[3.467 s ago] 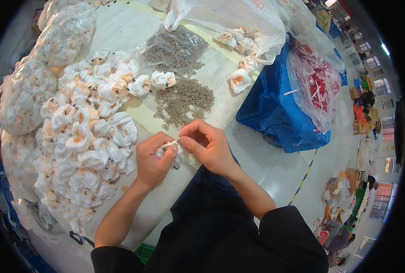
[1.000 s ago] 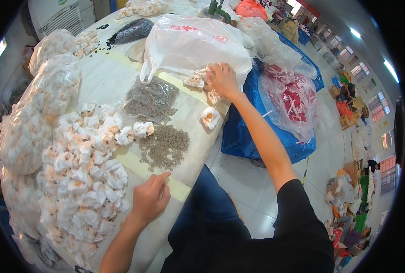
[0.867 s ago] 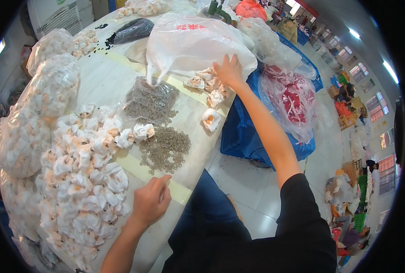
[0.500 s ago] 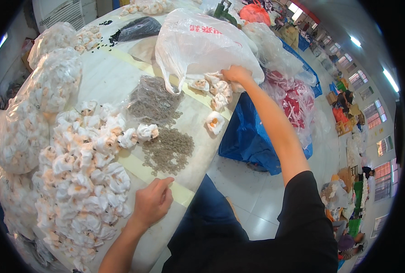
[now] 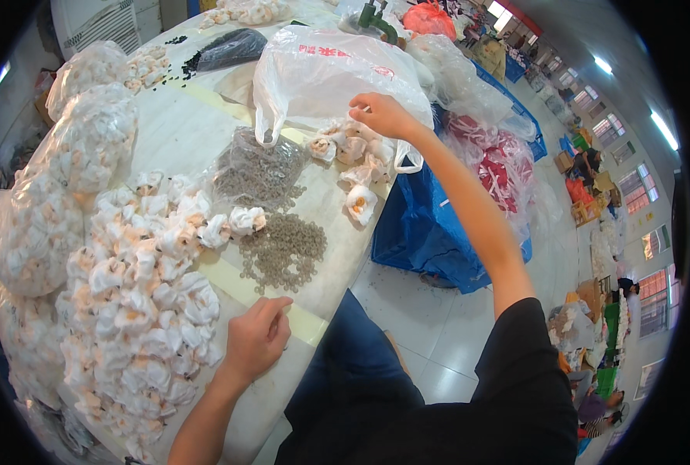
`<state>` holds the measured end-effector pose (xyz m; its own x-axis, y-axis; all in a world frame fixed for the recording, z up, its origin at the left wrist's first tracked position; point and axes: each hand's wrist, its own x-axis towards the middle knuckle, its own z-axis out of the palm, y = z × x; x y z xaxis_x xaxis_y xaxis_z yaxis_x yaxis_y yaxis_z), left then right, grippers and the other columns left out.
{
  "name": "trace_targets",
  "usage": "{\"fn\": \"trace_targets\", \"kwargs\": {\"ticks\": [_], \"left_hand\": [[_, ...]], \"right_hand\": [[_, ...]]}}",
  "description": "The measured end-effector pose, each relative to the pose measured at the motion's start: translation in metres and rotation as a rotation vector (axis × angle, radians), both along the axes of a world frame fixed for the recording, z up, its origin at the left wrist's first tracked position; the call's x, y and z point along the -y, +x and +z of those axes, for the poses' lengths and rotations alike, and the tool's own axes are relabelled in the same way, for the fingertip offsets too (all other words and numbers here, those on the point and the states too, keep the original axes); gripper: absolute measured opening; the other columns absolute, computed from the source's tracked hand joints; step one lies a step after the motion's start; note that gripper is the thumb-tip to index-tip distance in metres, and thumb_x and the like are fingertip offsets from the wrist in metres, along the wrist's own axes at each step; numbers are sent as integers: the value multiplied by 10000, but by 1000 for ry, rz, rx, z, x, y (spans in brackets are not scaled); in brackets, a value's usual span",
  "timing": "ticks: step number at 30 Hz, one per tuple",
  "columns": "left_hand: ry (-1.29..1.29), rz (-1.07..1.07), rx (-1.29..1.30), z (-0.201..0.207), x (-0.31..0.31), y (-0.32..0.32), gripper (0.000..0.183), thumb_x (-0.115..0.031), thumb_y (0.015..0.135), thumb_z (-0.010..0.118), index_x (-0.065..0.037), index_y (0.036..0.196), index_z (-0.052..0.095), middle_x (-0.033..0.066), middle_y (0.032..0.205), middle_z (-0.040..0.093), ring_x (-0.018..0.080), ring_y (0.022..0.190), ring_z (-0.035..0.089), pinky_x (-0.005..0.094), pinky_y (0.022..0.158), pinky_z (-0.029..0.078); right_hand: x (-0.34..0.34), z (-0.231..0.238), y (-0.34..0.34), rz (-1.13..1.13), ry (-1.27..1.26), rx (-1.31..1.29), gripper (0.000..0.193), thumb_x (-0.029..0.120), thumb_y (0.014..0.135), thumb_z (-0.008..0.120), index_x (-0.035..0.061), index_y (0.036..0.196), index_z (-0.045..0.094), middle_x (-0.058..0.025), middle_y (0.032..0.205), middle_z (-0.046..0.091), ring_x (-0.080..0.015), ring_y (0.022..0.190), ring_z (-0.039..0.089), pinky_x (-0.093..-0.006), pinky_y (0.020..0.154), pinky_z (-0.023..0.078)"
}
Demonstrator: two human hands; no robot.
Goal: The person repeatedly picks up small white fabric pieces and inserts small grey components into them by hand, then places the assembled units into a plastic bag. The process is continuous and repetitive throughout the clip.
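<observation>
My right hand (image 5: 383, 116) is over the front of a white plastic carrier bag (image 5: 345, 74), fingers loosely curved and apart, with nothing visible in them. Just below it, several white fabric flower-like pieces (image 5: 352, 147) with yellowish centres lie near the table's right edge; one piece (image 5: 361, 204) sits closer to me. My left hand (image 5: 258, 337) rests on the table, fingers curled in and index finger pointing right; nothing shows in it. Small grey-brown ring-like pieces (image 5: 283, 252) are spread just beyond it. A clear bag (image 5: 256, 167) of similar small pieces lies behind them.
A large heap of white fabric pieces (image 5: 139, 325) covers the table's left side, beside full clear bags (image 5: 43, 225). Black small pieces spill from a dark bag (image 5: 232, 48). A blue bag-lined container (image 5: 422, 232) and a bag of red-and-white material (image 5: 496, 167) stand right of the table.
My right hand has moved left and up from the flower-like pieces over the carrier bag. The bag has shifted left, and its near right handle now hangs in view. My left hand has hardly moved.
</observation>
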<state>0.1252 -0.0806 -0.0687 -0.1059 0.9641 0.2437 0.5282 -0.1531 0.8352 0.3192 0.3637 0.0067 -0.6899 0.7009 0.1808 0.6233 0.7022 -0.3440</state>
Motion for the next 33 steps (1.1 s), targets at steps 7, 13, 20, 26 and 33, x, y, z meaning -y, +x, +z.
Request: {"fn": "trace_targets", "kwargs": {"ticks": [7,13,20,26,33], "left_hand": [[17,10,10,-1,1,0,228,13,864,676,-55,1078,714,77,798,640,198,565,607,327,538,487],[-36,-4,31,-2,2,0,251,15,871,691,-49,1114,706,66,818,649,165,585,607,306,550,490],[-60,86,513,19,3,15,487,-8,901,722,-31,1369,587,125,1153,696,163,911,679,280,780,554],[127,17,312,-2,8,-4,423,58,830,719,-20,1241,658,132,1146,677,197,1032,665,318,884,546],[174,99,320,0,10,7,330,92,773,751,-16,1054,616,110,1081,648,214,936,655,296,798,545]], "right_hand": [[161,2,21,-214,102,-147,250,293,935,729,46,924,693,-83,788,684,-217,676,654,-354,640,503],[223,-73,48,-330,41,-320,221,223,888,768,35,970,688,-88,935,660,-243,818,668,-364,672,522],[331,-44,3,-70,39,-639,162,27,816,760,22,925,641,-146,1030,691,-265,848,681,-317,747,534],[387,-56,-19,119,25,-654,213,13,762,796,61,921,663,-137,1119,692,-307,921,685,-352,768,550],[395,-57,-19,170,106,-687,262,28,692,802,77,928,696,-114,1132,681,-297,971,664,-370,756,562]]}}
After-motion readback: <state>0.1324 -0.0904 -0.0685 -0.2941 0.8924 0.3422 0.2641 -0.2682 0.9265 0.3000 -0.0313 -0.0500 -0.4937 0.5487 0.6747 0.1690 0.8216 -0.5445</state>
